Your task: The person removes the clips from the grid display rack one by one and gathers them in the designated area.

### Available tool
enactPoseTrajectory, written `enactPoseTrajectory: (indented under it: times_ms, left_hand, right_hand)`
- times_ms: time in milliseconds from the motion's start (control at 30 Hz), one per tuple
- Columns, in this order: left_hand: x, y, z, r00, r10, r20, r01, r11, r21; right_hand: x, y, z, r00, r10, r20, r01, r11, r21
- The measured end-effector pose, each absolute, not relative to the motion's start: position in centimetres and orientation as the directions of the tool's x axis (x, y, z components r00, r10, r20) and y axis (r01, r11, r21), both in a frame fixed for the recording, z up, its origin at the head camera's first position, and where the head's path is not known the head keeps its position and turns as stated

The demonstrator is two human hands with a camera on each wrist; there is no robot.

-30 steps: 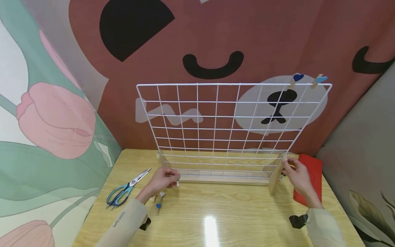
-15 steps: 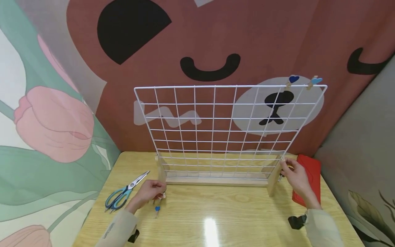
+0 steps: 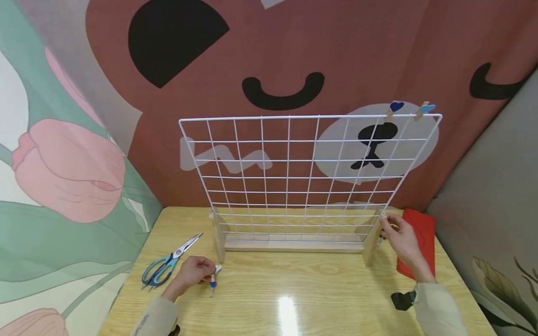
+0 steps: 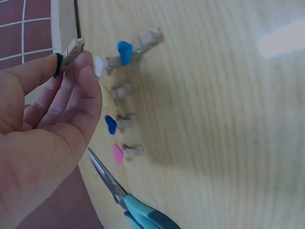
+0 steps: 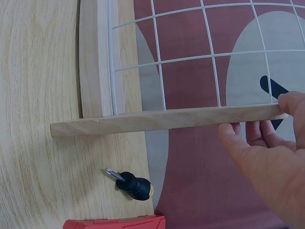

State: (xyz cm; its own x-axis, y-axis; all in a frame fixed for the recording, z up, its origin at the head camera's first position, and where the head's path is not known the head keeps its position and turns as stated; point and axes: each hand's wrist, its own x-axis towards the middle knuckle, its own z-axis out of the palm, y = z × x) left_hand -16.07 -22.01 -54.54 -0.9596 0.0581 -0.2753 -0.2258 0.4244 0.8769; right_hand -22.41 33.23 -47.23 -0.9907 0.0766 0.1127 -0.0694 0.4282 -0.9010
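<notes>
Nearest to us, over the left part of the worktop (image 3: 328, 289), the left hand (image 3: 194, 270) pinches one small wooden clip (image 4: 74, 50) with a dark green piece at its end. We judge this clip light and stiff, a little springy, perhaps apt to turn in a loose grip; it is better to press its two handle ends together, and not to pull at the ornament, which may come off. Beside this hand, five more clips lie on the worktop: a white-heart clip (image 4: 99, 66) and a bright-blue-heart clip (image 4: 125, 52) in one line, a third clip (image 4: 122, 90) whose ornament we cannot make out, a dark-blue-heart clip (image 4: 126, 121) and a pink-heart clip (image 4: 133, 151). One pair of scissors (image 3: 173, 259) lies to their left. At the right, the right hand (image 3: 401, 238) grips the upper end of the right wooden post (image 5: 167, 120); we count two such posts, and one white wire grid (image 3: 287, 177) stands between them. One screwdriver (image 5: 135, 186) and one red case (image 3: 424, 242) lie near this post. Farther, on the grid's top edge, sit two clips, one dark blue (image 3: 396, 107) and one light blue (image 3: 426, 108), before a printed cloth (image 3: 361, 51).
</notes>
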Motion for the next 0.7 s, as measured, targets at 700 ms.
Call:
enactPoseTrajectory:
  times_ms: [700]
  left_hand:
    - [-13.7,-24.0,-57.2,-0.954,-0.023,-0.299,-0.275,0.467,0.84]
  right_hand:
    - [-22.3,33.2,-47.1,-0.99,0.078,0.119,-0.072,0.449,-0.891]
